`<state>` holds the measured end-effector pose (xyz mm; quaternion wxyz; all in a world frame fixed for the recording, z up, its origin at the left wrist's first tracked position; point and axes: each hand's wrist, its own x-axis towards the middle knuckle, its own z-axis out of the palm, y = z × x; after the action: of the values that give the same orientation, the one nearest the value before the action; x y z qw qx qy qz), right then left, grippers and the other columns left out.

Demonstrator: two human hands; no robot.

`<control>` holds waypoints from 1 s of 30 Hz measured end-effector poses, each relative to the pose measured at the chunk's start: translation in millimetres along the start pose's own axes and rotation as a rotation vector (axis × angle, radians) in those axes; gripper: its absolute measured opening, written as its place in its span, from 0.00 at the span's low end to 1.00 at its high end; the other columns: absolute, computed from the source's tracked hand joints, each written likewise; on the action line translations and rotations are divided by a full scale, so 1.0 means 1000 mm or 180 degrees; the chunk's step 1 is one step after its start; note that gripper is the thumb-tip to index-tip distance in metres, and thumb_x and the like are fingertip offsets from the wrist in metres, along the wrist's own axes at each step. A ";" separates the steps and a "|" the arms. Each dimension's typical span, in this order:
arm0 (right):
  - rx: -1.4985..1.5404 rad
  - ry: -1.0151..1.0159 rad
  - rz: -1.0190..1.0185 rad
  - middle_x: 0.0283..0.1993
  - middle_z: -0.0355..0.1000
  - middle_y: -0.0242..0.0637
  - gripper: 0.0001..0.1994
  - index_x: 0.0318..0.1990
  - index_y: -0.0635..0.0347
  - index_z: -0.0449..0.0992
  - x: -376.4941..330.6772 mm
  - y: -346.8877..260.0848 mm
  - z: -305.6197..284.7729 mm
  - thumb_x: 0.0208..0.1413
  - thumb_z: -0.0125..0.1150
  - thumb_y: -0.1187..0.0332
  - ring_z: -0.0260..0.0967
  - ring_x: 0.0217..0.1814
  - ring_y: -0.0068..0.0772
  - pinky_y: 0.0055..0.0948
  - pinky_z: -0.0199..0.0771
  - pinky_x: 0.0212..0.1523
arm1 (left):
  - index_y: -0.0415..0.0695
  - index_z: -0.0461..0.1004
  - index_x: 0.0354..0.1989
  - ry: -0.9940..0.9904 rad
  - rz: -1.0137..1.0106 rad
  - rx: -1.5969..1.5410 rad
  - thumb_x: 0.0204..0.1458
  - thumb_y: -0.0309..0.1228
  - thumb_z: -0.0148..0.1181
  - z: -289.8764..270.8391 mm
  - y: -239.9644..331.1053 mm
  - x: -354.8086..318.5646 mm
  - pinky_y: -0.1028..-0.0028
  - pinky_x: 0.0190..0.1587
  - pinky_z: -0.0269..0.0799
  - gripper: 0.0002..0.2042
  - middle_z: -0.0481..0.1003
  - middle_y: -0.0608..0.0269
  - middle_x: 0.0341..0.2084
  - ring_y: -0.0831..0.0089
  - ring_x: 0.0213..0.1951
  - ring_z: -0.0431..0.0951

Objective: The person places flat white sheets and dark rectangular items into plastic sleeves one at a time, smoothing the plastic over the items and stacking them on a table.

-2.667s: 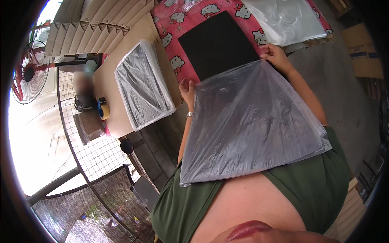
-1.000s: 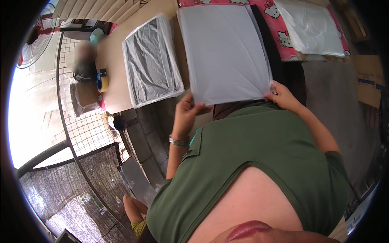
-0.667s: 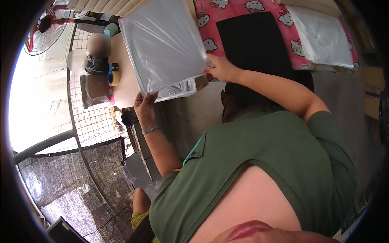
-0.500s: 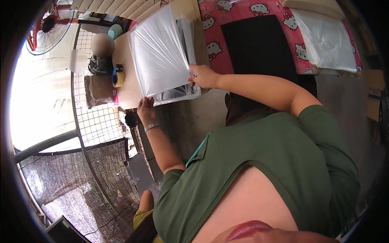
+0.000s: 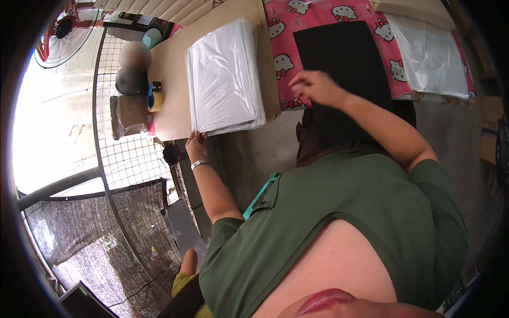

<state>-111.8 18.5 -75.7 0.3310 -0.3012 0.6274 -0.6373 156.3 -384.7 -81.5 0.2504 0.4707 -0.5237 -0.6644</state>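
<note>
A stack in clear plastic (image 5: 225,79), white on top, lies on a brown cardboard sheet (image 5: 165,119). My left hand (image 5: 196,142) is at the stack's near left corner, its fingers pinched on the edge of the plastic. My right hand (image 5: 321,89), slightly blurred, is lifted to the right of the stack, fingers apart and nothing in them. Below and beyond it a flat black sheet (image 5: 344,50) rests on a pink cartoon-patterned cloth (image 5: 283,47).
Clear plastic sheets or bags (image 5: 432,58) lie at the far right. Left of the stack stands a tape dispenser (image 5: 155,96) with yellowish tape. A red fan (image 5: 64,26) and wire mesh (image 5: 111,122) are at the left. Part of another person in a yellow-green sleeve (image 5: 183,283) shows below.
My right hand has let go of the plastic and moved right, toward the black sheet. The plastic, raised and stretched before, now lies flat over the stack. My left hand stays at the corner.
</note>
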 end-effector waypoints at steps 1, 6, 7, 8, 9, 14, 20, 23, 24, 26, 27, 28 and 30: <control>-0.0233 0.0319 0.0075 0.27 0.74 0.34 0.09 0.38 0.62 0.73 -0.013 -0.009 -0.023 0.53 0.54 0.68 0.69 0.27 0.19 0.21 0.69 0.27 | 0.33 0.67 0.41 0.0052 -0.0018 0.0016 0.53 0.24 0.53 -0.002 0.000 0.000 0.73 0.30 0.75 0.09 0.71 0.61 0.26 0.68 0.26 0.75; -0.1909 0.2087 -0.0379 0.34 0.74 0.38 0.09 0.40 0.59 0.75 -0.078 -0.007 -0.166 0.52 0.55 0.67 0.72 0.37 0.30 0.27 0.69 0.39 | 0.30 0.66 0.42 -0.0037 -0.0112 -0.0057 0.54 0.24 0.50 -0.017 0.004 0.000 0.73 0.32 0.75 0.10 0.71 0.57 0.27 0.66 0.29 0.75; -0.2068 0.2411 -0.0205 0.37 0.74 0.39 0.09 0.40 0.58 0.74 -0.097 -0.003 -0.200 0.52 0.54 0.69 0.72 0.40 0.35 0.28 0.69 0.41 | 0.29 0.65 0.43 0.0076 -0.0084 -0.0046 0.55 0.25 0.50 -0.013 0.004 -0.002 0.74 0.33 0.74 0.11 0.71 0.57 0.27 0.64 0.31 0.75; -0.2712 0.2817 -0.0285 0.40 0.73 0.41 0.10 0.42 0.57 0.73 -0.118 0.005 -0.234 0.52 0.53 0.70 0.70 0.43 0.41 0.32 0.68 0.44 | 0.29 0.65 0.43 0.0201 -0.0066 -0.0078 0.54 0.25 0.50 -0.008 0.005 -0.003 0.74 0.33 0.74 0.12 0.71 0.56 0.28 0.65 0.31 0.75; -0.3367 0.2762 0.0242 0.44 0.70 0.41 0.12 0.45 0.55 0.72 -0.137 0.002 -0.255 0.51 0.53 0.71 0.67 0.47 0.45 0.36 0.66 0.48 | 0.29 0.65 0.44 0.0369 -0.0048 -0.0108 0.54 0.25 0.51 -0.008 0.004 -0.007 0.74 0.33 0.74 0.12 0.71 0.55 0.28 0.65 0.32 0.75; -0.4217 0.2603 0.0299 0.44 0.68 0.40 0.13 0.43 0.55 0.73 -0.197 0.052 -0.283 0.48 0.57 0.70 0.65 0.45 0.46 0.36 0.65 0.48 | 0.31 0.59 0.53 0.1501 0.1034 0.1430 0.48 0.31 0.60 0.022 -0.010 -0.016 0.67 0.40 0.72 0.26 0.70 0.46 0.38 0.56 0.38 0.73; -0.3617 0.2697 0.0488 0.32 0.68 0.41 0.07 0.33 0.61 0.74 -0.197 0.042 -0.268 0.47 0.59 0.69 0.66 0.38 0.45 0.36 0.66 0.39 | 0.43 0.56 0.58 0.1747 0.0430 0.2476 0.44 0.37 0.63 0.098 -0.019 -0.045 0.60 0.56 0.60 0.33 0.45 0.38 0.59 0.48 0.56 0.56; -0.3603 0.2721 -0.0091 0.32 0.68 0.42 0.06 0.32 0.62 0.73 -0.188 0.018 -0.255 0.48 0.58 0.71 0.67 0.38 0.46 0.36 0.66 0.38 | 0.45 0.53 0.60 0.1994 0.0843 0.2999 0.48 0.41 0.58 0.091 -0.030 -0.035 0.59 0.60 0.51 0.32 0.43 0.40 0.61 0.48 0.60 0.50; -0.3598 0.2775 -0.0288 0.32 0.68 0.42 0.05 0.33 0.62 0.73 -0.190 0.015 -0.252 0.48 0.57 0.71 0.67 0.38 0.46 0.36 0.66 0.38 | 0.46 0.52 0.61 0.2125 0.1128 0.3149 0.50 0.44 0.55 0.099 -0.037 -0.039 0.58 0.61 0.47 0.32 0.42 0.42 0.62 0.49 0.62 0.47; -0.3435 0.2805 -0.0574 0.34 0.69 0.43 0.06 0.35 0.61 0.73 -0.191 0.020 -0.252 0.49 0.55 0.74 0.67 0.39 0.46 0.36 0.67 0.39 | 0.49 0.50 0.63 0.1942 0.1652 0.3409 0.53 0.50 0.47 0.121 -0.049 -0.052 0.57 0.63 0.40 0.32 0.41 0.46 0.63 0.51 0.64 0.42; -0.3418 0.2825 -0.0662 0.34 0.70 0.43 0.06 0.36 0.61 0.73 -0.198 0.023 -0.255 0.49 0.54 0.75 0.68 0.39 0.47 0.37 0.67 0.39 | 0.50 0.48 0.64 0.1578 0.1846 0.3506 0.53 0.53 0.43 0.137 -0.057 -0.066 0.57 0.64 0.37 0.32 0.39 0.48 0.64 0.52 0.65 0.39; -0.3379 0.2849 -0.0641 0.36 0.70 0.43 0.07 0.38 0.61 0.72 -0.200 0.030 -0.256 0.49 0.54 0.77 0.68 0.40 0.46 0.36 0.67 0.40 | 0.51 0.47 0.64 0.1205 0.2041 0.3588 0.54 0.56 0.38 0.152 -0.061 -0.079 0.57 0.64 0.33 0.33 0.38 0.50 0.65 0.53 0.66 0.37; -0.3294 0.2840 -0.0664 0.39 0.71 0.42 0.09 0.39 0.61 0.72 -0.192 0.020 -0.240 0.48 0.54 0.78 0.69 0.39 0.43 0.33 0.68 0.40 | 0.51 0.47 0.64 0.1008 0.1928 0.3920 0.55 0.57 0.33 0.153 -0.070 -0.092 0.55 0.64 0.32 0.33 0.39 0.55 0.65 0.53 0.65 0.38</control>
<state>-187.5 316.6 -96.9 -0.2081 -0.1882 0.8947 -0.3475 71.1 -215.7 -112.4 0.1856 0.4514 -0.8699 -0.0716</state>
